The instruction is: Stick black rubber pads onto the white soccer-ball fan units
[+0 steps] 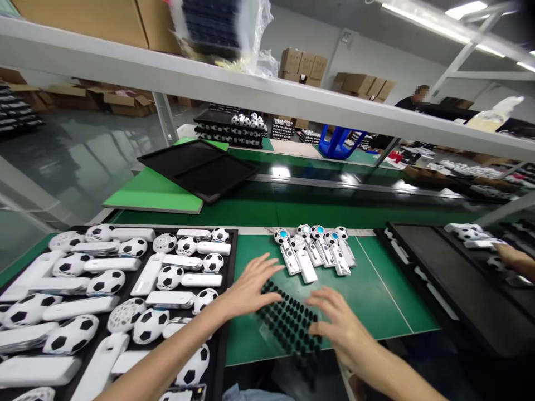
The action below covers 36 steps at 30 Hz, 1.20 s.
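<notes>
A clear sheet with rows of black round pads (288, 317) tilts between my hands over the near edge of the green tabletop, its lower part smeared by motion. My left hand (251, 287) is at its upper left corner, fingers stretched and apart, thumb pointing to the pads. At the sheet's right edge, my right hand (336, 323) has its bent fingers and thumb on the margin; the contact is blurred. Just beyond lies a group of white handheld devices with football-patterned round heads (317, 250), several with their inner parts exposed.
On the left, a black tray (231, 278) carries many football-headed white devices. A black empty-looking tray (200, 167) rests on a green board (154, 189). More black trays (422, 267) stand on the right, where another person's hand (516, 259) reaches in. A shelf beam (251, 83) crosses overhead.
</notes>
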Motion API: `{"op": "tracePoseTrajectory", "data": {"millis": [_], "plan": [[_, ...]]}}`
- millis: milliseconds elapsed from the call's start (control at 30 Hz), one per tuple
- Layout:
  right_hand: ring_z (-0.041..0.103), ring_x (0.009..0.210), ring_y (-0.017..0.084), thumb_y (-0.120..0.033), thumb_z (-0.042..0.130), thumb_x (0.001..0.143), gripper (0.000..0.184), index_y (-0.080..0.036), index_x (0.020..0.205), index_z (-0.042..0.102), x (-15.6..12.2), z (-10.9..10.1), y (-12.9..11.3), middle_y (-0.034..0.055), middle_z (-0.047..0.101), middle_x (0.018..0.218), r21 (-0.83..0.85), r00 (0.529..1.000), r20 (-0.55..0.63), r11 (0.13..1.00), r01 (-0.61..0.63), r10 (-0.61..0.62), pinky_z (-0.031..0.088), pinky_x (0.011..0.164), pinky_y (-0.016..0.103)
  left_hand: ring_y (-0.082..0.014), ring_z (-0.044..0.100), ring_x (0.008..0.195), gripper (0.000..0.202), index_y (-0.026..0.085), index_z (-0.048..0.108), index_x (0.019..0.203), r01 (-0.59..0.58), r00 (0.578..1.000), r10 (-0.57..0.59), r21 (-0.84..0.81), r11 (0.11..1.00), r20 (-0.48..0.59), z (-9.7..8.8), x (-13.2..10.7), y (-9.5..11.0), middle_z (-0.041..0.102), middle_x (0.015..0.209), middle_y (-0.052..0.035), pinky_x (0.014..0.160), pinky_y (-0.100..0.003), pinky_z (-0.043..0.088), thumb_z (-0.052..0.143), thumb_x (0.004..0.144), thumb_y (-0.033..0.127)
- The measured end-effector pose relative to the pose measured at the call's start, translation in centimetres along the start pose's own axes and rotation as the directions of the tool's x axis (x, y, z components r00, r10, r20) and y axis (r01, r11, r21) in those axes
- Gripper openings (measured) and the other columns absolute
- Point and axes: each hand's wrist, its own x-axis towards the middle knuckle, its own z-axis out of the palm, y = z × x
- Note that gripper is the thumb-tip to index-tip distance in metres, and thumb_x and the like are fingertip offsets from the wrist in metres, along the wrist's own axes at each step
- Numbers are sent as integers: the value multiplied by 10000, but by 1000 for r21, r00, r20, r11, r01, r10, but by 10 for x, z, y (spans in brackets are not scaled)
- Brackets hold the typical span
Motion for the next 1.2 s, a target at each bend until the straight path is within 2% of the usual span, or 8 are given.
{"op": "tracePoseTrajectory", "data": {"millis": [100, 233, 400, 500, 667, 800, 933, 1200], "plan": [[435, 1158, 236, -87, 387, 835, 297, -222, 748, 637, 35, -75, -10, 85, 488, 1199, 258, 983, 74, 949, -179, 165, 401, 938, 406, -297, 115, 1372, 861, 271, 318, 1378, -31, 975, 134, -494, 869, 174, -14, 29, 31, 228, 1494, -55, 1096, -506, 163, 729, 645, 459], [526, 1048, 248, -505, 525, 825, 372, -213, 641, 663, 76, -108, 3, 87, 545, 1076, 643, 976, 130, 734, -219, 177, 404, 937, 388, -272, 587, 1030, 565, 195, 648, 1034, 189, 900, 260, -852, 487, 349, -10, 31, 50, 667, 1050, -70, 915, -388, 444, 767, 538, 436], [590, 952, 244, -532, 644, 660, 379, -193, 821, 702, 110, -47, 80, 93, 641, 994, 733, 863, 74, 559, -387, 500, 472, 828, 371, -134, 626, 603, 328, 149, 545, 706, 398, 913, -268, -817, 416, 308, 45, 7, 35, 612, 659, -9, 485, -203, 434, 489, 804, 457], [610, 788, 195, -479, 497, 736, 360, -191, 895, 644, 108, 3, 119, 65, 644, 848, 715, 719, -58, 531, -454, 693, 500, 683, 327, -95, 583, 562, 277, 130, 531, 824, 562, 766, -595, -705, 433, 245, 77, 5, 7, 587, 715, -6, 442, -186, 408, 373, 920, 335], [564, 526, 157, -325, 478, 745, 177, -187, 746, 589, 79, 91, 108, 0, 575, 579, 634, 733, 78, 534, -559, 675, 435, 447, 250, -150, 621, 687, 211, 107, 578, 957, 756, 594, -797, -409, 510, 104, 91, 17, -29, 634, 824, -45, 632, -308, 520, 475, 905, 284], [579, 592, 132, -168, 503, 798, 103, -158, 726, 577, 71, 144, 90, -5, 597, 654, 507, 749, 149, 600, -619, 646, 471, 554, 256, -298, 393, 1256, 474, 109, 320, 1352, 712, 673, -725, -135, 689, -150, 83, 14, -14, 401, 1363, -205, 981, -472, 360, 402, 886, 139], [589, 804, 146, -192, 536, 867, 94, -130, 820, 589, 85, 159, 101, 16, 614, 831, 349, 760, 127, 688, -636, 638, 480, 768, 338, -288, 119, 1371, 752, 240, 324, 1383, 501, 865, -497, 106, 859, -65, 97, -1, 5, 214, 1492, -81, 1112, -483, 155, 664, 712, 234], [590, 895, 163, -245, 521, 898, 137, -135, 909, 600, 119, 167, 108, 39, 616, 959, 99, 786, 202, 786, -610, 584, 484, 818, 371, -359, 171, 1339, 945, 148, 289, 1392, 481, 851, -521, 306, 821, 59, 145, -31, -25, 203, 1453, -177, 1079, -557, 193, 754, 608, 396]]}}
